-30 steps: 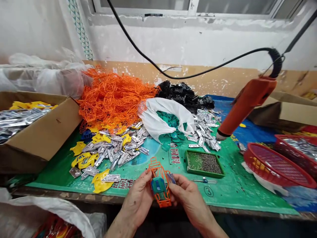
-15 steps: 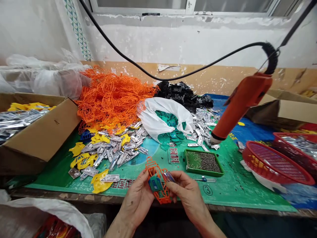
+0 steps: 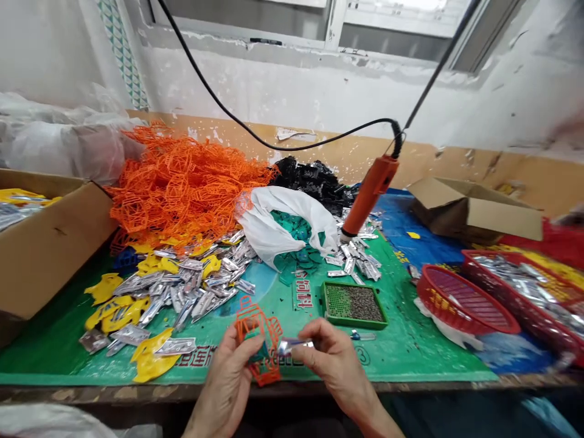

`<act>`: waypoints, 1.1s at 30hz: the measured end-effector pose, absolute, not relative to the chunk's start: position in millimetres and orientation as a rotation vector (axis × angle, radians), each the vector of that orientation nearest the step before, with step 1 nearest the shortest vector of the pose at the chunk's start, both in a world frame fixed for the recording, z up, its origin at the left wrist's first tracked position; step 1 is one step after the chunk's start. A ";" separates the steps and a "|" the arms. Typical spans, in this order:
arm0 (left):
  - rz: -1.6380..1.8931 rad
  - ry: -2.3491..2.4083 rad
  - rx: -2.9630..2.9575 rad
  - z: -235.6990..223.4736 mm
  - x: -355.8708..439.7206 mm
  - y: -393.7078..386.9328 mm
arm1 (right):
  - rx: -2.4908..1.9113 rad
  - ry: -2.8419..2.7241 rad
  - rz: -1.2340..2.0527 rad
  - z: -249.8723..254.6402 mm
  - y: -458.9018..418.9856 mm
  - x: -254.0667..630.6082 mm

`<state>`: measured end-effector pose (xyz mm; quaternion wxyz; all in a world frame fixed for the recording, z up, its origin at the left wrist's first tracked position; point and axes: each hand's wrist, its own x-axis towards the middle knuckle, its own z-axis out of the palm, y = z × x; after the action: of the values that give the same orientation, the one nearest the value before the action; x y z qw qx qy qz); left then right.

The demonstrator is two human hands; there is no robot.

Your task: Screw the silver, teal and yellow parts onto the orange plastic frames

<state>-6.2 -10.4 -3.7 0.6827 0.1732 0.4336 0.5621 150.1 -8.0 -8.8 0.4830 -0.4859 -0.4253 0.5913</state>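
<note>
My left hand (image 3: 225, 377) grips an orange plastic lattice frame (image 3: 258, 350) low over the table's front edge. A teal piece (image 3: 258, 351) sits inside the frame, partly hidden by my fingers. My right hand (image 3: 335, 359) pinches a small silver foil piece (image 3: 294, 346) between thumb and fingers, close to the right side of the frame. Both hands are over the green printed mat (image 3: 401, 359).
Heaps of orange frames (image 3: 182, 188), black parts (image 3: 310, 179), silver pieces (image 3: 191, 292) and yellow pieces (image 3: 109, 313) lie behind my hands. A green bead tray (image 3: 353, 306), red baskets (image 3: 465, 301), a cardboard box (image 3: 45, 243) and a hanging orange hand tool (image 3: 369, 194) surround them.
The view has swung, so the table appears shifted left. My right hand has moved the silver piece lower and farther out beside the orange frame, and the frame has turned in my left hand.
</note>
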 end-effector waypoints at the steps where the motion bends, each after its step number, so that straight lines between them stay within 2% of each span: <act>1: 1.255 1.000 0.437 -2.6 -6.5 -9.9 | -1.199 -1.151 1.445 -3.9 -6.5 154.7; 4: 1.185 1.094 0.604 1.5 -2.5 -8.7 | -1.156 -1.320 1.541 9.3 -1.5 160.2; 7: 1.132 1.142 0.665 4.8 5.2 -6.9 | -1.084 -1.173 1.618 14.5 3.6 151.3; 16: 1.298 0.811 0.353 -7.7 7.8 -9.0 | -1.223 -1.052 0.964 -20.8 0.6 114.2; 22: 1.353 0.779 0.292 -16.3 6.9 -10.1 | -1.368 -1.209 1.201 -23.8 -5.7 117.8; 33: 1.356 0.846 0.247 -14.2 8.3 -9.8 | -1.344 -1.362 1.144 -24.5 -6.2 117.2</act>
<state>8.3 -9.8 -14.2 0.6906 0.1104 0.3785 0.6064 117.2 -6.2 -24.5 0.4406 -0.5412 -0.5485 0.4605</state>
